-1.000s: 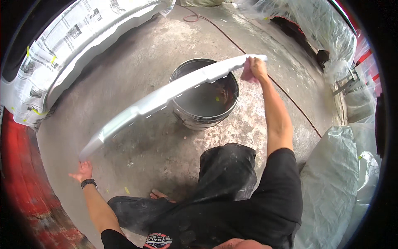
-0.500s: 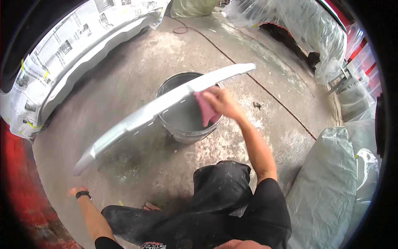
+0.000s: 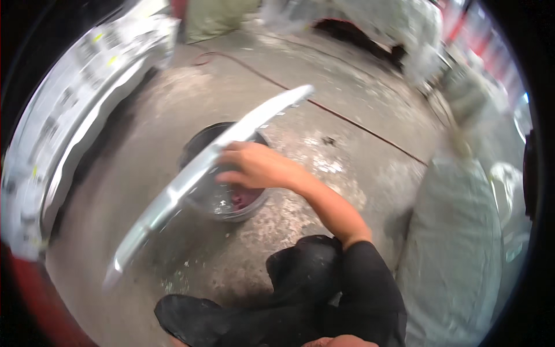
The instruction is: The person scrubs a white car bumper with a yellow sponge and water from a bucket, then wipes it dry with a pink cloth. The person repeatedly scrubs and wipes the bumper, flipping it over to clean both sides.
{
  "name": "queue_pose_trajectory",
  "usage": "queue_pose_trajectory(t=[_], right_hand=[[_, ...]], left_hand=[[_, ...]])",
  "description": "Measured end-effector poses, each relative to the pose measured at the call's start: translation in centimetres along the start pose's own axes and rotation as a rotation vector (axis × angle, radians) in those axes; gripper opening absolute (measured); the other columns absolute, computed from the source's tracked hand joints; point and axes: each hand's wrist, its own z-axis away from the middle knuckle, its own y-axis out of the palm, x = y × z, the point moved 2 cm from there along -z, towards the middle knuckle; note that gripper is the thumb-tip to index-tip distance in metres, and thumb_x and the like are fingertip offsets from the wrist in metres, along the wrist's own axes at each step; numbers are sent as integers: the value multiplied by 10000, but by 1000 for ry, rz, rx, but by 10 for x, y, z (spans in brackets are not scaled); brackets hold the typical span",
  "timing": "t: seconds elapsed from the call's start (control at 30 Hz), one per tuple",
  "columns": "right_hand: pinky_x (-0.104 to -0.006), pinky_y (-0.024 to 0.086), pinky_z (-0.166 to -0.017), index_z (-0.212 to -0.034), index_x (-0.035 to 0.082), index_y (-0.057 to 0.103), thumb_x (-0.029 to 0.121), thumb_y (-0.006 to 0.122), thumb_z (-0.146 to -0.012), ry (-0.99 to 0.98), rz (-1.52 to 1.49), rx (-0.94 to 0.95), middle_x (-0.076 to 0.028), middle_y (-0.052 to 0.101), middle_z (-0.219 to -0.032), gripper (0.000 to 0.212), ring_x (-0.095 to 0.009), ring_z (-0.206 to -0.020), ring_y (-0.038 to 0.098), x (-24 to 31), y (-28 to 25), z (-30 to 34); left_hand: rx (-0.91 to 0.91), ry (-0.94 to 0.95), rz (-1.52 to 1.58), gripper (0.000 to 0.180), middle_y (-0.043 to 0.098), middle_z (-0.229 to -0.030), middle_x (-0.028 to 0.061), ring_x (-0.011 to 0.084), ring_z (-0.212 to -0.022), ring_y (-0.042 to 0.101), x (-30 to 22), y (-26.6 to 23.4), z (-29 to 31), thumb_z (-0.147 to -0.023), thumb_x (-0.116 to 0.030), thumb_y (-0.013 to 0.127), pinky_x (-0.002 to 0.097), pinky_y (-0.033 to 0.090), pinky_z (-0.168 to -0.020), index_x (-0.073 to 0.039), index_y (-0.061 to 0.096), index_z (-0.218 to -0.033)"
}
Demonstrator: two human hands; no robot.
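Note:
A long, curved, silvery-white car trim piece (image 3: 177,188) slants across the view, over a dark bucket (image 3: 196,140). My right hand (image 3: 248,165) grips it near the middle, fingers curled over its edge, thumb apart below. In the bucket, a dark pink cloth (image 3: 240,199) lies low, under my hand. The strip's near end, at the lower left, is smeared by motion. My left hand is out of view.
A long panel covered in printed paper (image 3: 52,127) curves along the left. A thin red hose (image 3: 370,132) runs over the stained concrete floor (image 3: 324,196). Plastic-wrapped parts (image 3: 376,23) stand at the far right, and a pale covered bulk (image 3: 451,243) at near right.
My right hand has let go of the pink cloth, now in the bucket, and taken hold of the trim piece. My left hand has left the view. The whole view has shifted.

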Motion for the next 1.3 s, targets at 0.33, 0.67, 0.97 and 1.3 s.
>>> queue_pose_trajectory(t=[0.33, 0.67, 0.97, 1.3], right_hand=[[-368, 520, -625, -1013, -41, 740, 405, 738, -897, -1048, -925, -71, -179, 720, -897, 461, -278, -778, 685, 106, -125, 15], [-366, 548, -521, -1005, -66, 710, 688, 500, -939, -1234, -1062, 106, -227, 666, -795, 785, -260, -566, 639, 122, -126, 57], [-394, 576, -571, -1092, -1, 637, 693, 501, -936, -1200, -1076, 186, -231, 676, -845, 724, -275, -592, 653, 109, -101, 42], [-390, 599, -583, -937, -38, 761, 698, 445, -964, -1047, -1134, 222, -212, 701, -792, 802, -270, -559, 656, 76, -42, -67]], left_hand=[[-450, 659, -1087, 849, 549, -1322, 219, 420, -1304, 469, -8, 103, 45, -904, -664, 532, 521, 328, -1130, -15, 449, -1445], [-738, 684, -1400, 992, 476, -1427, 285, 483, -1339, 421, -10, 82, 81, -822, -716, 598, 567, 297, -1138, -18, 392, -1497], [-634, 1006, -1315, 985, 485, -1427, 262, 428, -1270, 472, -5, 89, 83, -749, -606, 723, 539, 396, -1029, -12, 416, -1472], [-623, 1021, -961, 1204, 445, -1413, 234, 412, -1353, 401, -2, 75, 106, -653, -547, 869, 487, 311, -1150, 56, 272, -1508]])
